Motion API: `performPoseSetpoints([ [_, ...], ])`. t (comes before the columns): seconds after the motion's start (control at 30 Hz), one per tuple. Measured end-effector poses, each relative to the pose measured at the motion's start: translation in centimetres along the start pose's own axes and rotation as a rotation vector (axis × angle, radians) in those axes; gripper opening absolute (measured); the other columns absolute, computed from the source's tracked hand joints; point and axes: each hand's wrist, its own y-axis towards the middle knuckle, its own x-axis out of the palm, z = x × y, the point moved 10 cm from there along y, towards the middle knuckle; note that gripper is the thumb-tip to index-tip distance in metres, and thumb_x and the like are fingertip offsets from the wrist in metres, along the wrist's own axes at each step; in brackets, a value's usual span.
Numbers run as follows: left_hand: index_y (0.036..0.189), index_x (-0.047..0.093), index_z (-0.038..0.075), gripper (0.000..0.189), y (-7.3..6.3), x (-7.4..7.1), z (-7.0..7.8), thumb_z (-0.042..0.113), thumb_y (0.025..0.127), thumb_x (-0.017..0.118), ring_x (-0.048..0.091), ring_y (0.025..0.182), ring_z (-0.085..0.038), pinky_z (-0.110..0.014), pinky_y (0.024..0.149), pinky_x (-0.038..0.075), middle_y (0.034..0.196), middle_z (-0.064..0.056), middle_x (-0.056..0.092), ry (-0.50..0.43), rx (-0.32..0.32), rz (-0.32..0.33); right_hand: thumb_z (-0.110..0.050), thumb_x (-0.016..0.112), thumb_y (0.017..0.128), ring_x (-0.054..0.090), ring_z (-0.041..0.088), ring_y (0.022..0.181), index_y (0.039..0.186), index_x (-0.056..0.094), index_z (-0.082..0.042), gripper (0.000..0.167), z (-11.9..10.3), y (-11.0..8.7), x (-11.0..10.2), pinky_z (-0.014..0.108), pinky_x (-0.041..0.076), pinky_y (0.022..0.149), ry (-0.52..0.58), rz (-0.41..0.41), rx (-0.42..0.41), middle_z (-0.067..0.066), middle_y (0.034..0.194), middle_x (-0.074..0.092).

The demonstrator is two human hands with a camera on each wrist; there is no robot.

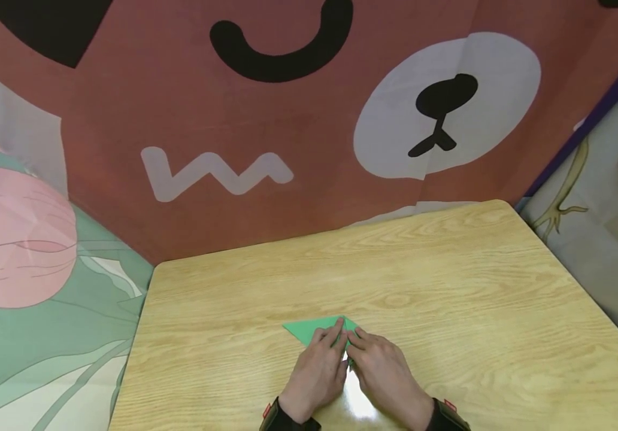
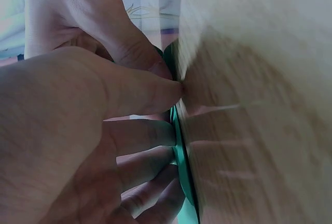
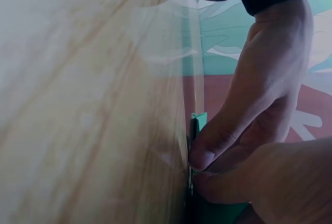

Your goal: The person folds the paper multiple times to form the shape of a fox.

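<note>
A folded sheet of green paper [image 1: 305, 328] lies on the wooden table, its pointed corner reaching out to the left and a fold line near its top. Over its middle, my left hand [image 1: 317, 371] presses down with fairly straight fingers; its thumb [image 2: 150, 94] is at the near edge. My right hand [image 1: 387, 368] covers the right part, fingers bent, pinching the paper near the centre with thumb [image 3: 223, 186] and forefinger. Both thumbs are side by side in the wrist views, where a thin green edge [image 3: 201, 119] shows beyond them. Much of the paper is hidden under the hands.
The light wooden table [image 1: 223, 299] extends around the hands. Behind it hangs a reddish-brown cloth [image 1: 287, 215] with a cartoon face; patterned cloths [image 1: 18, 335] border the sides. Dark bands [image 1: 446, 416] are on both wrists. A bright reflection lies between the forearms.
</note>
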Motion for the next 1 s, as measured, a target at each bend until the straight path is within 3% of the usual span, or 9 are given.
performPoseSetpoints([
  [0.17,0.148,0.062,0.004,0.050,0.3,0.2,-0.1,0.025,0.103,0.069,0.057,0.129,-0.020,-0.028,0.103,0.056,0.164,-0.011,0.050,-0.048,0.006,-0.008,-0.010,0.091,0.081,0.075,0.032,0.117,0.104,0.079,-0.009,0.025,0.0,-0.1,-0.4,0.046,0.064,0.095,0.001,0.022,-0.011,0.011,0.125,0.078],
  [0.3,0.147,0.062,0.004,0.050,0.3,0.3,0.1,0.024,0.103,0.069,0.057,0.127,-0.020,-0.026,0.101,0.056,0.164,-0.011,0.050,-0.036,0.020,-0.008,-0.008,0.089,0.083,0.075,0.033,0.117,0.106,0.079,-0.008,0.026,0.0,-0.3,-0.6,0.046,0.064,0.095,0.036,0.027,-0.012,0.012,0.125,0.078],
  [0.53,0.148,0.060,-0.001,0.054,0.1,0.0,-0.2,0.021,0.100,0.071,0.059,0.125,-0.018,-0.026,0.102,0.055,0.162,-0.011,0.052,-0.016,0.025,0.013,-0.008,0.084,0.089,0.075,0.034,0.118,0.098,0.077,-0.007,0.011,0.0,-0.3,-0.3,0.046,0.063,0.098,0.093,0.013,-0.007,0.014,0.123,0.078],
  [0.67,0.150,0.058,0.000,0.054,0.1,0.1,-0.6,0.017,0.100,0.070,0.060,0.126,-0.018,-0.027,0.102,0.056,0.162,-0.011,0.053,-0.057,0.004,-0.001,-0.010,0.082,0.092,0.071,0.036,0.124,0.096,0.076,-0.007,0.008,-0.2,-0.4,0.1,0.049,0.059,0.104,0.134,-0.032,0.000,0.018,0.129,0.075],
  [0.8,0.151,0.057,0.004,0.053,0.2,0.1,-0.9,0.015,0.101,0.067,0.062,0.125,-0.020,-0.027,0.098,0.058,0.162,-0.011,0.053,-0.089,-0.012,-0.008,-0.029,0.085,0.091,0.067,0.039,0.131,0.113,0.075,-0.001,0.037,-0.4,-0.7,0.4,0.051,0.056,0.108,0.131,-0.076,-0.012,0.021,0.137,0.070],
  [0.9,0.152,0.057,0.006,0.052,0.4,0.0,-0.8,0.014,0.101,0.065,0.062,0.119,-0.019,-0.024,0.092,0.058,0.164,-0.010,0.050,-0.061,0.004,-0.002,-0.050,0.085,0.088,0.064,0.039,0.134,0.130,0.070,0.003,0.070,-0.4,-1.0,0.6,0.051,0.056,0.109,0.103,-0.098,-0.019,0.022,0.142,0.068],
  [1.0,0.154,0.057,0.009,0.054,0.7,-0.2,-0.4,0.014,0.101,0.064,0.062,0.111,-0.017,-0.019,0.082,0.056,0.165,-0.004,0.050,-0.022,0.033,0.003,-0.064,0.080,0.087,0.060,0.038,0.140,0.138,0.066,0.003,0.085,-0.3,-1.3,0.8,0.051,0.054,0.111,0.102,-0.134,-0.006,0.021,0.147,0.064],
])
